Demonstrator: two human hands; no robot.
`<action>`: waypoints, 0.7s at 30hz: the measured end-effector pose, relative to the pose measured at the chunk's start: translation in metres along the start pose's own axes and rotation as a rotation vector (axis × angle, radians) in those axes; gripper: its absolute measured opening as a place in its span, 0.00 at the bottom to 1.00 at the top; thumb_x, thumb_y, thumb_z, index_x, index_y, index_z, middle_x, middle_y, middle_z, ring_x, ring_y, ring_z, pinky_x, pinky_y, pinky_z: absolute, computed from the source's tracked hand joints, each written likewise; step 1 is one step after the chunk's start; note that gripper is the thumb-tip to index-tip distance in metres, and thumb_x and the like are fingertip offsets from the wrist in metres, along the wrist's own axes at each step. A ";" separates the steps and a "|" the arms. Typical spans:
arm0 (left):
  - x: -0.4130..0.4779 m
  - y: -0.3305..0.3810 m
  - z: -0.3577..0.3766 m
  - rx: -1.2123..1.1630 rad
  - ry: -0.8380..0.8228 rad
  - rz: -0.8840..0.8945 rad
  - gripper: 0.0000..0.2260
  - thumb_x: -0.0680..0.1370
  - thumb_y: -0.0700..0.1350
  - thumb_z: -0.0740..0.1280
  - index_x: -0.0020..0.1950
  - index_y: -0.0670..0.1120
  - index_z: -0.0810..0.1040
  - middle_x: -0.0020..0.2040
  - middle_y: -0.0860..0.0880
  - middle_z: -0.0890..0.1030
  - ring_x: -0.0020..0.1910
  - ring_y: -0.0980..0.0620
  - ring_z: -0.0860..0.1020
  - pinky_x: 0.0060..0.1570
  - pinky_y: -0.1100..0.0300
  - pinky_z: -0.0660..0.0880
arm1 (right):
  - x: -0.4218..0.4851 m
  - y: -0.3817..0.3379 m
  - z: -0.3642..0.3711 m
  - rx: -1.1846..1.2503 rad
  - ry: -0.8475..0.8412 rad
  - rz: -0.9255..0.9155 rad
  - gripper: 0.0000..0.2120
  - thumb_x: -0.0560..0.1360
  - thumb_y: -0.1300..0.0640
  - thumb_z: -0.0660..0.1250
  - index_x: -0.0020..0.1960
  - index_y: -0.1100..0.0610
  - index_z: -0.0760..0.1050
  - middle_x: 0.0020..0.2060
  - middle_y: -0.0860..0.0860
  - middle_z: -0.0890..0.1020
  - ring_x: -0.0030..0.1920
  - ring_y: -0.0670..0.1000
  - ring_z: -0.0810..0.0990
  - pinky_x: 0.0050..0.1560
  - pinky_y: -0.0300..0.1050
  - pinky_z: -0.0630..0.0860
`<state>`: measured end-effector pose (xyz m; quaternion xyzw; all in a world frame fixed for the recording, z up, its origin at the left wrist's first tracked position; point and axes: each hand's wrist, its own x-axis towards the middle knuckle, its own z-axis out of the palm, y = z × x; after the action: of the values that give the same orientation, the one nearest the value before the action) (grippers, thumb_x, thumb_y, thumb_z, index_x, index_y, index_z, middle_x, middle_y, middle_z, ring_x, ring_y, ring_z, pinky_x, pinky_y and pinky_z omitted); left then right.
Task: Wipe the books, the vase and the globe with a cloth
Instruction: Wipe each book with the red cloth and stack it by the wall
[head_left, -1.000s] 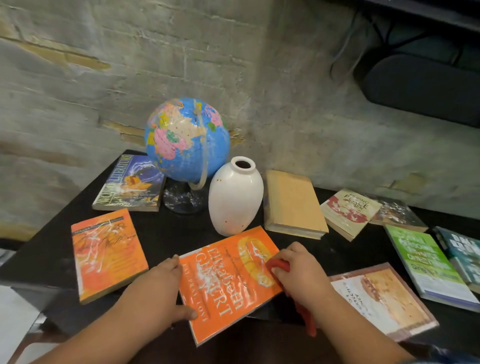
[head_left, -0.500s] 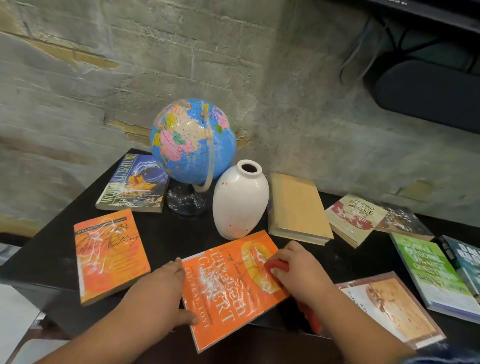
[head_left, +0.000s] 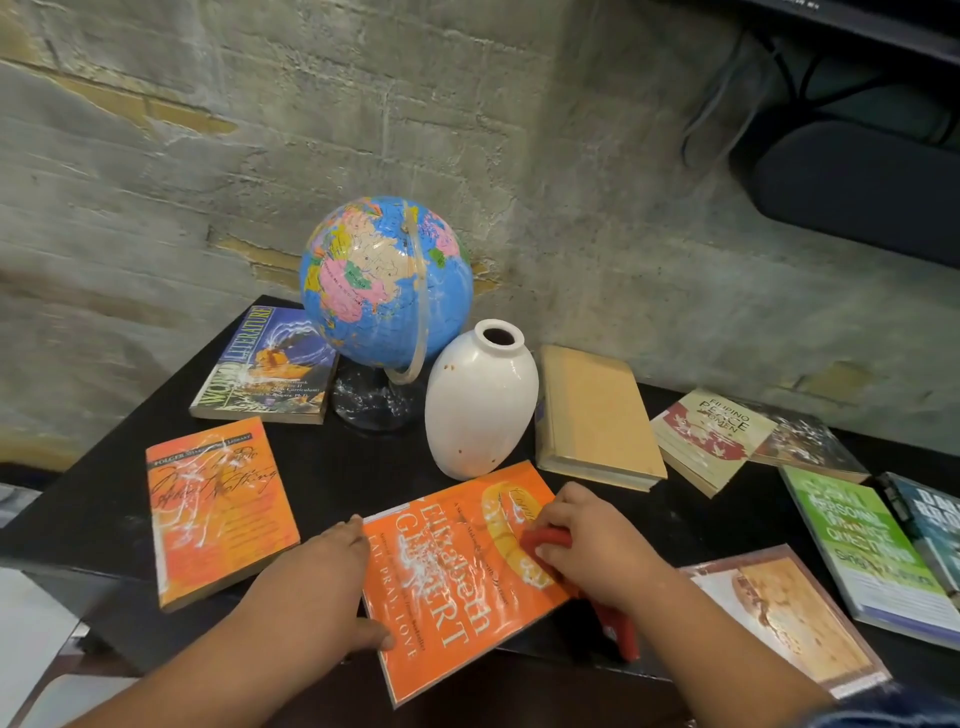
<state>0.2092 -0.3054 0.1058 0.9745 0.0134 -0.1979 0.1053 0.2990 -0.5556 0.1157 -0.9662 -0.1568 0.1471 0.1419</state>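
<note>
There's an open lane of bare table between the left orange book and the vase. The globe and vase crowd the back. Right side's packed, the green book probably touching its neighbour, it's blurry there.

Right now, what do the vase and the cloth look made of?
The vase looks like glazed ceramic: glossy white, bright highlights, few brown specks. The cloth looks like soft red fabric, bunched under the right hand; weave too blurred to tell.

Red cloth, seemingly bunched, on orange book
</note>
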 end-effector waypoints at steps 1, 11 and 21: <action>0.000 0.000 0.000 0.002 0.001 -0.002 0.46 0.71 0.64 0.69 0.79 0.50 0.48 0.79 0.52 0.50 0.75 0.53 0.60 0.72 0.56 0.63 | 0.000 0.001 -0.003 -0.003 -0.003 0.020 0.09 0.77 0.49 0.67 0.57 0.43 0.80 0.49 0.42 0.67 0.52 0.44 0.73 0.55 0.39 0.72; -0.001 0.001 -0.001 0.015 0.008 -0.008 0.46 0.70 0.64 0.69 0.79 0.50 0.49 0.80 0.52 0.50 0.76 0.52 0.60 0.72 0.55 0.63 | -0.016 0.003 0.002 0.026 0.043 0.068 0.08 0.78 0.50 0.67 0.56 0.42 0.79 0.52 0.41 0.67 0.52 0.44 0.73 0.52 0.36 0.72; -0.002 0.002 0.000 0.028 0.018 -0.005 0.46 0.71 0.64 0.69 0.79 0.48 0.48 0.80 0.51 0.49 0.75 0.53 0.60 0.72 0.57 0.63 | -0.025 -0.010 0.017 -0.032 0.102 0.130 0.11 0.79 0.47 0.64 0.61 0.43 0.75 0.54 0.43 0.66 0.50 0.44 0.73 0.48 0.35 0.69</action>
<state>0.2077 -0.3074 0.1071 0.9776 0.0141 -0.1894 0.0909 0.2680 -0.5517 0.1092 -0.9828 -0.0886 0.1039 0.1244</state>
